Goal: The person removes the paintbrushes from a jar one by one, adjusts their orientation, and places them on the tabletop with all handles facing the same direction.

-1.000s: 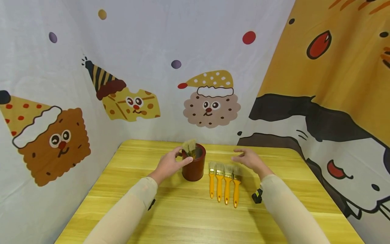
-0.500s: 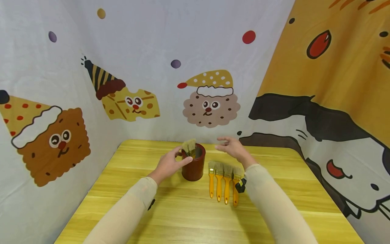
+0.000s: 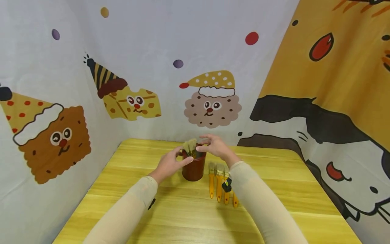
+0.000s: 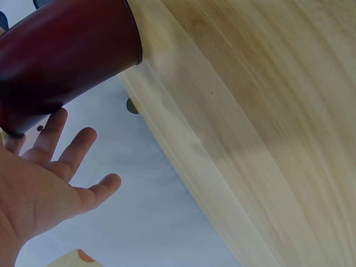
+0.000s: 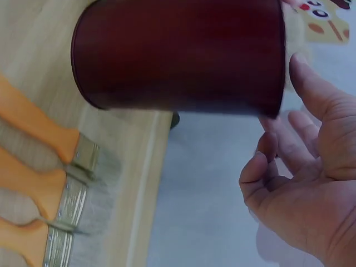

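Note:
A dark reddish-brown cylindrical cup (image 3: 193, 170) stands upright on the table, with paintbrushes (image 3: 190, 145) in it, pale bristles up and leaning left. My left hand (image 3: 171, 165) holds the cup's left side at the rim, thumb in front and index finger behind; its other fingers spread away in the left wrist view. My right hand (image 3: 217, 147) is at the right of the rim, its thumb beside the bristles and its fingers behind; in the right wrist view it seems to grip nothing. Several orange-handled paintbrushes (image 3: 219, 183) lie in a row below my right forearm, which partly covers them.
The wooden table (image 3: 179, 217) ends close behind the cup, against a white cloth backdrop (image 3: 137, 44) printed with cartoon figures. A small black device (image 3: 226, 185) sits under my right wrist, above the lying brushes.
My right hand has moved left from beyond the lying brushes to the cup's rim, and its forearm now hides some of them. The left hand and the cup have stayed in place.

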Available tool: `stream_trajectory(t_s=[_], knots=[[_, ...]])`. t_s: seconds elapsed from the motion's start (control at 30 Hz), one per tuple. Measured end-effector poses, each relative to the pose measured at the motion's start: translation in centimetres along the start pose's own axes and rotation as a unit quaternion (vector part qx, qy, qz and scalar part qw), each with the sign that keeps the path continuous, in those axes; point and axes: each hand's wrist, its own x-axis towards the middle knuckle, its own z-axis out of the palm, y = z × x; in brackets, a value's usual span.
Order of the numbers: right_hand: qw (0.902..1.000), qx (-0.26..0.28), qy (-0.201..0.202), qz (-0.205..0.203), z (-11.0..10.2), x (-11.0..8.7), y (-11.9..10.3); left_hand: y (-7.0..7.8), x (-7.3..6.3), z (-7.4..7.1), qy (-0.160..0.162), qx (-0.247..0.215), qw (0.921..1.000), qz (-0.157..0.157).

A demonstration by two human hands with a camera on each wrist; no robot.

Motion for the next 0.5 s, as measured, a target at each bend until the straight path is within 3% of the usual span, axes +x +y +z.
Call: stream_trajectory(t_s=[0.23, 0.5], knots=[[0.9998, 0.009, -0.01, -0.017, 2.0, 0.7, -0.5, 0.4, -0.2, -0.1, 0.003, -0.001, 0.9999, 0.012], [0.9976, -0.01, 0.05, -0.047, 3.3, 1.3, -0.7, 0.1, -0.2, -0.2, 0.006, 0.001, 0.9998, 0.019]])
